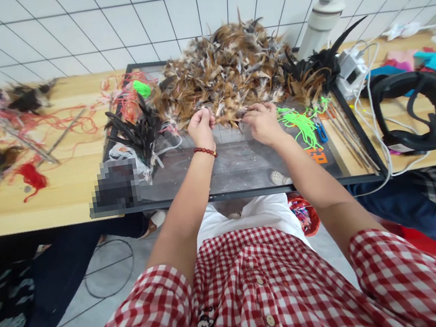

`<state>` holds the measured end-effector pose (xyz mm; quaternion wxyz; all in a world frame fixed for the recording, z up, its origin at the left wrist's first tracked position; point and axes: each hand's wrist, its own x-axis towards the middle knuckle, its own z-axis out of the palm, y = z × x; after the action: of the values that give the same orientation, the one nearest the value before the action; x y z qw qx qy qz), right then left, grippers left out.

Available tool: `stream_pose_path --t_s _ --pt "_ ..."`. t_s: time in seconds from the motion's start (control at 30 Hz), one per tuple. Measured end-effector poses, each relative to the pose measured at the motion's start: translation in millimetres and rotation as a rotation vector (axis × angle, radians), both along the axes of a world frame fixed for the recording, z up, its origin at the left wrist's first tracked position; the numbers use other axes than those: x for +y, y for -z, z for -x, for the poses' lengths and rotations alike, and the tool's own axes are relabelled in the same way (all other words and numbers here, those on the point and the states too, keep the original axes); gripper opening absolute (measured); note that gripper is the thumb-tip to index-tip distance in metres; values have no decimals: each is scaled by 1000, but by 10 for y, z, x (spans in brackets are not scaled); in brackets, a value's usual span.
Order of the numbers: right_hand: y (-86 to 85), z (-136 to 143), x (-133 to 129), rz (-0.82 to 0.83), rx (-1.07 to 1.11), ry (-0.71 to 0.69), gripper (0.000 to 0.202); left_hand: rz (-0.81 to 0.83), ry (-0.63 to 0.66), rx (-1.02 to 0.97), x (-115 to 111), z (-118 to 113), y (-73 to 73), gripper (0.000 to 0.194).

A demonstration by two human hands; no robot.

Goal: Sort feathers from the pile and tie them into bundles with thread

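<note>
A big heap of brown, tan and white feathers (pixel 224 69) lies at the back of a dark tray (pixel 235 166). At its front edge my left hand (pixel 202 130), with a beaded bracelet at the wrist, is closed in a pinch; what sits between the fingertips is too small to make out. My right hand (pixel 264 123) is to the right of it, bent over the heap's front edge, its fingertips closed on a small brown feather (pixel 240 124). Bright green cords (pixel 301 126) lie beside my right hand. Black feathers (pixel 137 129) with white ties lie left of my left hand.
A white bottle (pixel 320 25) stands behind the tray. Thin sticks (pixel 347 136) lie along its right side. Further right are a white charger (pixel 351 69) with cables and a black headset strap (pixel 411 113). Red strings (pixel 72 119) and feathers spread over the left table. People sit on both sides.
</note>
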<state>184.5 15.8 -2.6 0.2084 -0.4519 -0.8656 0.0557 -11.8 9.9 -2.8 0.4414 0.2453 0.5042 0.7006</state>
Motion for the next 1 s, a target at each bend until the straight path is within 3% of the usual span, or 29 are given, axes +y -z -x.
stream_pose_path --t_s 0.2,0.47,0.63,0.83,1.0 --pt "-61 -11 -74 -109 62 173 33 9 -100 10 48 28 35 21" --pt "13 344 -21 -115 3 194 55 15 -115 -45 -14 -55 -59 17" --pt "66 199 101 -91 9 134 31 40 -106 -47 -25 -84 -71 17" --pt "54 -4 112 -154 93 312 33 22 -149 -25 -7 -44 -69 22" --pt "23 57 23 -241 147 330 35 -16 -178 -35 -14 0 -96 19"
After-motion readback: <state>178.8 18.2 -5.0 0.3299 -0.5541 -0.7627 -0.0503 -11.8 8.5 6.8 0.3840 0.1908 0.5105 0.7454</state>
